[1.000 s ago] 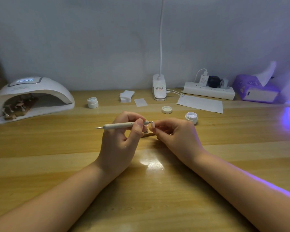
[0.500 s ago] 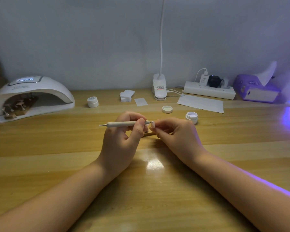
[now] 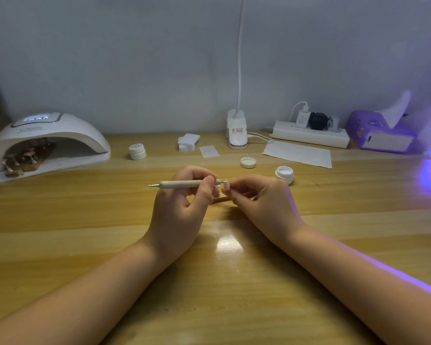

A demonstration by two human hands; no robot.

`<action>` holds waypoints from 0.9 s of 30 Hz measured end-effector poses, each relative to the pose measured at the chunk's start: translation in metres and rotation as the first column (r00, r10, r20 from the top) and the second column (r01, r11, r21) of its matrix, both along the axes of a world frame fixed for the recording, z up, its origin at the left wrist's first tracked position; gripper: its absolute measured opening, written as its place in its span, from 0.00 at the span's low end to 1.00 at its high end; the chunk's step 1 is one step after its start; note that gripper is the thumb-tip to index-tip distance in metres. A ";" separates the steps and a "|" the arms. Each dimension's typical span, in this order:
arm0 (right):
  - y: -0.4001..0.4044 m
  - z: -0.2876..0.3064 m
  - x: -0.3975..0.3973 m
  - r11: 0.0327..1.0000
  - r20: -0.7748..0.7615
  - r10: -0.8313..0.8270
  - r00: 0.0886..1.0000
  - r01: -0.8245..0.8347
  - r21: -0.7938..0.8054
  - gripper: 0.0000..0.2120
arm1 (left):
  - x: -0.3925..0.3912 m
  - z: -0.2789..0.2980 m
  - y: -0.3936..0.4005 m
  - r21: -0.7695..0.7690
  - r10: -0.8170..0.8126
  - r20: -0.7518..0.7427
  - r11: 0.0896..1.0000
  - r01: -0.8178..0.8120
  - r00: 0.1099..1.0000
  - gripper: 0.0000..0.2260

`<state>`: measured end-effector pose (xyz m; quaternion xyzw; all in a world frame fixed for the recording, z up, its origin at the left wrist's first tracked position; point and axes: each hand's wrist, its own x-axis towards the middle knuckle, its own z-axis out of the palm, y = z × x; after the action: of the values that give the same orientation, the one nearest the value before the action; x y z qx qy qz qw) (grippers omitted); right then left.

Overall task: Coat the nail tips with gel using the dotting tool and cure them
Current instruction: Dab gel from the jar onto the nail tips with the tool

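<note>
Wooden table (image 3: pixel 60 245): working surface, both forearms laid across it, presumably for steadiness during fine work.

Curing lamp (image 3: pixel 47 143), at 10 o'clock from the hands, well apart: display lit, mouth turned toward the work area, a holder with what look like nail tips inside. Judged placed within the left arm's reach so that coated pieces go straight in.

Power strip (image 3: pixel 309 136) and clip lamp base (image 3: pixel 237 130), at 1 and 12 o'clock along the wall: kept behind the work zone.

Left hand (image 3: pixel 177 207): fingers and thumb curled round the dotting tool (image 3: pixel 184 184), shaft held level, working end pointing to 3 o'clock, spare metal tip to 9 o'clock.

Right hand (image 3: pixel 264 202): fingertips pinching the nail tip (image 3: pixel 226 186), face turned toward the tool for access. Tool end touching or just short of the tip; cannot tell which.

Open gel pot (image 3: pixel 284 174), at 2 o'clock, near the right hand, with its lid (image 3: pixel 248 162) set aside at 1 o'clock: judged left uncapped for reloading.

Closed pot (image 3: pixel 137 151), at 11 o'clock: apart, unused.

Step in hand, by judgement: spreading gel on this tip; curing not yet done.
</note>
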<state>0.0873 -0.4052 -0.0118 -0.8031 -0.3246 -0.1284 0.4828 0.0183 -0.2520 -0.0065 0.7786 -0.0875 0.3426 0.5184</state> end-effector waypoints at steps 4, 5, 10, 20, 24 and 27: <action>0.000 0.000 0.000 1.000 0.001 -0.003 1.000 0.003 -0.001 0.07 | -0.001 0.000 0.000 -0.004 0.002 0.005 1.000 -0.002 1.000 0.04; 0.000 0.000 0.000 1.000 0.000 -0.005 1.000 0.005 -0.001 0.07 | -0.001 0.000 0.000 -0.001 0.003 0.003 1.000 -0.003 1.000 0.04; 0.000 0.000 -0.001 1.000 0.000 -0.006 1.000 0.006 0.002 0.07 | -0.001 0.000 0.000 0.002 0.011 0.004 1.000 -0.011 1.000 0.04; 0.000 0.002 -0.002 1.000 0.001 0.003 1.000 -0.003 -0.001 0.07 | -0.001 0.001 -0.001 -0.011 -0.009 -0.002 1.000 0.009 1.000 0.04; 0.000 0.002 -0.003 1.000 -0.002 0.004 1.000 -0.004 -0.001 0.07 | -0.001 0.001 -0.002 -0.006 0.000 -0.006 1.000 0.000 1.000 0.04; 0.000 0.003 -0.003 1.000 -0.010 0.004 1.000 -0.004 0.003 0.07 | -0.001 0.002 -0.002 -0.035 0.008 0.022 0.999 -0.008 1.000 0.04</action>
<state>0.0840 -0.4050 -0.0090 -0.8024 -0.3234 -0.1240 0.4859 0.0168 -0.2541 -0.0041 0.7661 -0.0842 0.3548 0.5293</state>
